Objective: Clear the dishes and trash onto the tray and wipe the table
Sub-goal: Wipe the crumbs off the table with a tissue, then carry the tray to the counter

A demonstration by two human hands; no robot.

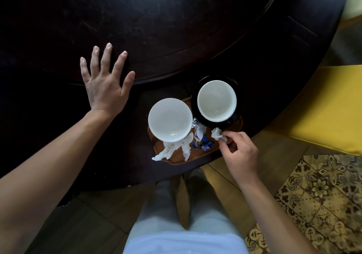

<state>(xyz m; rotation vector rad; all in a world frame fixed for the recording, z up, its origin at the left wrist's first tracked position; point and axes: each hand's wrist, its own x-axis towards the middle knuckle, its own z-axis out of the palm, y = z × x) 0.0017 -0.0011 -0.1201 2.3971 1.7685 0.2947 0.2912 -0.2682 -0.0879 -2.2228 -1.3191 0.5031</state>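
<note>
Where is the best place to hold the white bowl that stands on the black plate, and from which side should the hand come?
Probably the white bowl by its rim, from above: it sits upright and open on the black plate, and the far rim is free. The other bowl crowds its near-left side.

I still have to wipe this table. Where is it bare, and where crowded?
Bare: the dark round wooden table beyond the open left hand. Crowded: the small wooden tray, filled by two white bowls, wrappers and tissues.

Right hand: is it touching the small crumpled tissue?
Touching: the head view shows the right hand pinching the small crumpled tissue between its fingertips, over the tray.
</note>
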